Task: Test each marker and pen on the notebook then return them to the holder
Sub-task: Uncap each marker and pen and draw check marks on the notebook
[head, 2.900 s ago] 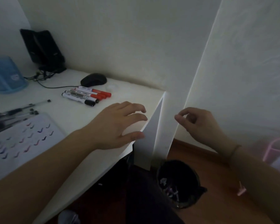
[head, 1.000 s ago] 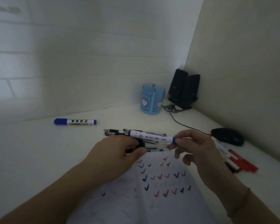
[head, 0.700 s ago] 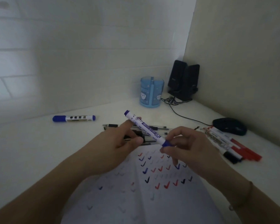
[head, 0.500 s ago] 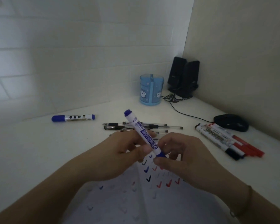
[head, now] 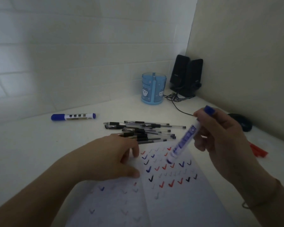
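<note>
Pinching blue marker (head: pixel 185 141) — label unreadable

Two black speakers (head: pixel 186 74) stand upright side by side in the back corner where the brick-pattern wall (head: pixel 72 54) meets the plain side wall (head: pixel 244 54); black cables (head: pixel 175 99) bunch at the speakers' base, one running fwd over the white desk (head: pixel 23 153); black mouse (head: pixel 243 123) on desk well fwd & right of speakers, near the side wall, partly hidden.
</note>
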`<state>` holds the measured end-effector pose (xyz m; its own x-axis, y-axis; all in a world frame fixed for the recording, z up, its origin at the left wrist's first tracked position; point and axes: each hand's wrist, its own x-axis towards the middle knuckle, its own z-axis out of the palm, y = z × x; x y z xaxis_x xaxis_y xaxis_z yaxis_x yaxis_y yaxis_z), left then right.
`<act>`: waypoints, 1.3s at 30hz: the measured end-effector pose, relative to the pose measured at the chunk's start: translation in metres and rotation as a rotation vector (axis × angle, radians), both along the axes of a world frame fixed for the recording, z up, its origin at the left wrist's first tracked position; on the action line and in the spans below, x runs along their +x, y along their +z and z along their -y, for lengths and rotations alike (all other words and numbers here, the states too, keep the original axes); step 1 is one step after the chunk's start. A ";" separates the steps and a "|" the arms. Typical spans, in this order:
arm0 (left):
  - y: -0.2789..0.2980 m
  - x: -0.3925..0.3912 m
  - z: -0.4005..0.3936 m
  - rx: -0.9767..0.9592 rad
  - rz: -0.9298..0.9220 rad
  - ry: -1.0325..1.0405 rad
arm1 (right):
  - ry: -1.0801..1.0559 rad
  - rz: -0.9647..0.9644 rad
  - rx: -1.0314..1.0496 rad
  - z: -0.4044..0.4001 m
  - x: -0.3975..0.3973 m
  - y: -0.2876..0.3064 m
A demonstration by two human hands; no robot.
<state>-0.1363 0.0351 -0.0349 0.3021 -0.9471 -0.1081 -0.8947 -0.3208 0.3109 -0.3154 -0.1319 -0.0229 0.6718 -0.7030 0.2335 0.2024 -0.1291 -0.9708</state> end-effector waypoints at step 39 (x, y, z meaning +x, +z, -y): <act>-0.007 -0.040 0.007 -0.532 -0.235 -0.366 | 0.316 -0.062 -0.312 -0.026 0.005 -0.018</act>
